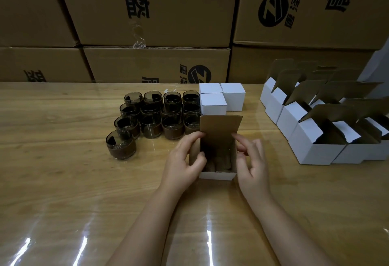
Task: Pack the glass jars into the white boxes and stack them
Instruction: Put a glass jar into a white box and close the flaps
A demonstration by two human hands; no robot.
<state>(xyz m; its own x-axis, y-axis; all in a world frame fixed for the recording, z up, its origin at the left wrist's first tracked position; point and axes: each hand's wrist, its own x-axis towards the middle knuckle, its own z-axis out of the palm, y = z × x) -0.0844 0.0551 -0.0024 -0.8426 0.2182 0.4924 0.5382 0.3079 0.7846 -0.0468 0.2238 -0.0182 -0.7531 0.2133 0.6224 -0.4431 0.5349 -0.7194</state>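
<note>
The left hand (pixel 185 161) and right hand (pixel 251 160) each have a pinching grip on a side of the open white box (pixel 216 175) in the middle of the table (pixel 63 181), readying it, I'd guess, so one must next let go and fetch from the jars (pixel 155 118) just behind.

Glass jars (pixel 155 116) standing clustered, upright.
Closed white boxes (pixel 221 97) are sitting just right of them; an open box (pixel 217 175) is standing nearer, flap raised.
</note>
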